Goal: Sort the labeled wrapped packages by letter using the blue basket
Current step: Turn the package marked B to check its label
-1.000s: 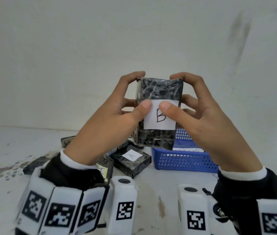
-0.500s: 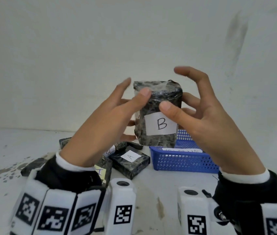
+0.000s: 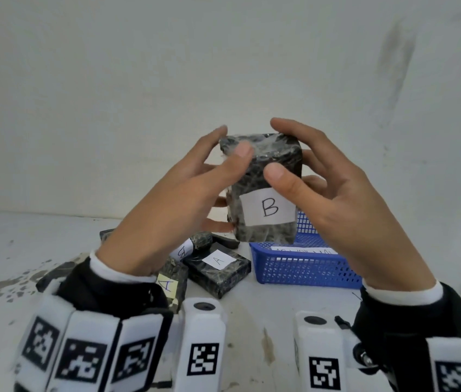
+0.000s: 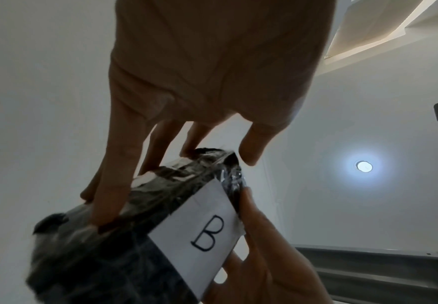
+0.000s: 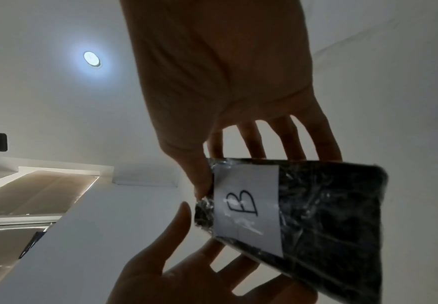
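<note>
Both hands held a dark wrapped package [image 3: 263, 171] upright in the air, above and just in front of the blue basket [image 3: 302, 267]. The left hand [image 3: 172, 210] pinched its left side, thumb on the front and fingers behind. The right hand [image 3: 345, 210] gripped the right side, thumb on the front, forefinger curled over the top. Its white label [image 3: 268, 207] read B. Other labelled packages [image 3: 218, 267] lay on the table [image 3: 11, 278] left of the basket.
</note>
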A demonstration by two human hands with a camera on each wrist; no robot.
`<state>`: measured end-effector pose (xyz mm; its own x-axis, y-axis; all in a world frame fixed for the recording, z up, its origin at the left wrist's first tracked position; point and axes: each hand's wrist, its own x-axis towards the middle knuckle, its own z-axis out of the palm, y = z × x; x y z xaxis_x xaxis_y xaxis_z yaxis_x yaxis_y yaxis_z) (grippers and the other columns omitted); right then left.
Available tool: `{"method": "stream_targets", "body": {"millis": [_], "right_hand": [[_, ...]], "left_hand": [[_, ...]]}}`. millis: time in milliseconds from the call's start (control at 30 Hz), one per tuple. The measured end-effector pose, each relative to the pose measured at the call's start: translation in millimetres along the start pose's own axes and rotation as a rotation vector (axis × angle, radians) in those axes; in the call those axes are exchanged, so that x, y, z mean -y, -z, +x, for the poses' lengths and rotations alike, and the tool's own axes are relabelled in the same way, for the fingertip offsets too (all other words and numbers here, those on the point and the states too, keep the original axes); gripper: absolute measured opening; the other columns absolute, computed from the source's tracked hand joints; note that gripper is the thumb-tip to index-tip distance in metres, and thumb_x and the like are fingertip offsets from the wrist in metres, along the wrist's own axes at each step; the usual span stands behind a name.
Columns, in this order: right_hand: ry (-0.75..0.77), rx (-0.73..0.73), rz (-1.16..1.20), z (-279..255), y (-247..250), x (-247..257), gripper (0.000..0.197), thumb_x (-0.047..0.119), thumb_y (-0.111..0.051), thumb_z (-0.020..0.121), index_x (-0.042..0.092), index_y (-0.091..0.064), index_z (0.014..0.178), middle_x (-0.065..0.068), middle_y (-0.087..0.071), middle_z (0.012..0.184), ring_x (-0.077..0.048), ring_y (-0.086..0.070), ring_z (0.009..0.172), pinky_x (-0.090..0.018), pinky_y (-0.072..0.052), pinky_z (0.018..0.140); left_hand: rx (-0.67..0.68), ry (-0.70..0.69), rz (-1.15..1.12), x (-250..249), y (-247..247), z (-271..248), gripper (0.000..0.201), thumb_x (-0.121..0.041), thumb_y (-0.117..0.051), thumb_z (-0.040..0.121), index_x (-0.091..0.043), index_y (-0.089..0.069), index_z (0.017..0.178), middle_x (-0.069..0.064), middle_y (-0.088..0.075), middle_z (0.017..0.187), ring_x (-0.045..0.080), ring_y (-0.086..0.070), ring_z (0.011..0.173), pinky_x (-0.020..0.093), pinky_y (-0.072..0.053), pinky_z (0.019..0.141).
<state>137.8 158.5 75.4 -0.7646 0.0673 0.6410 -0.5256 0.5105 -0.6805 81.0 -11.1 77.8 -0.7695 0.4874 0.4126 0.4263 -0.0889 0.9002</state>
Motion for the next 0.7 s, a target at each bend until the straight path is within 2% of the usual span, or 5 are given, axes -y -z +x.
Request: {"method": "stream_targets", "body": {"millis": [100, 233, 467, 567, 700], "right_hand": [[-0.017, -0.02, 0.021, 1, 0, 0, 0.06, 0.06, -0.063, 0.076, 0.057, -0.05, 0.134, 0.014, -0.068, 0.123, -0.006, -0.07, 0.105, -0.031, -0.06, 0.088], [-0.06, -0.015, 0.074, 2, 6, -3, 0.069, 0.061, -0.066, 0.072, 0.049, -0.051, 0.138, 0.006, -0.07, 0.124, -0.01, -0.071, 0.106, -0.035, -0.056, 0.09], [-0.087, 0.02, 0.12, 1, 26, -10, 0.046, 0.034, -0.071, 0.08, 0.034, -0.065, 0.126, -0.001, -0.075, 0.114, -0.023, -0.073, 0.102, -0.041, -0.057, 0.09], [-0.079, -0.009, 0.168, 2, 25, -9, 0.046, 0.035, -0.071, 0.079, 0.033, -0.066, 0.125, -0.005, -0.075, 0.113, -0.025, -0.073, 0.102, -0.039, -0.057, 0.085], [-0.074, 0.03, 0.085, 1, 24, -9, 0.06, 0.04, -0.088, 0.066, 0.039, -0.065, 0.121, 0.002, -0.074, 0.115, -0.026, -0.073, 0.101, -0.045, -0.057, 0.094]], "left_hand": [[-0.025, -0.051, 0.072, -2, -1, -2, 0.067, -0.055, -0.061, 0.066, -0.052, -0.046, 0.131, 0.003, -0.069, 0.11, 0.017, -0.074, 0.086, 0.036, -0.062, 0.072], [-0.107, -0.035, -0.013, 0, -1, 0, 0.064, -0.054, -0.058, 0.07, -0.03, -0.048, 0.128, 0.007, -0.07, 0.105, 0.025, -0.074, 0.073, 0.037, -0.062, 0.073], [-0.193, 0.003, -0.212, -2, 2, 2, 0.071, -0.053, -0.064, 0.067, -0.012, -0.043, 0.122, 0.002, -0.068, 0.111, 0.026, -0.073, 0.088, 0.042, -0.06, 0.079], [-0.209, -0.005, -0.136, 1, 6, 3, 0.075, -0.05, -0.075, 0.066, -0.016, -0.044, 0.125, 0.004, -0.072, 0.103, 0.019, -0.071, 0.091, 0.043, -0.06, 0.08], [-0.143, -0.043, -0.117, 0, 7, 2, 0.084, -0.047, -0.075, 0.07, -0.044, -0.031, 0.142, -0.001, -0.077, 0.092, 0.02, -0.074, 0.083, 0.037, -0.061, 0.074]]}}
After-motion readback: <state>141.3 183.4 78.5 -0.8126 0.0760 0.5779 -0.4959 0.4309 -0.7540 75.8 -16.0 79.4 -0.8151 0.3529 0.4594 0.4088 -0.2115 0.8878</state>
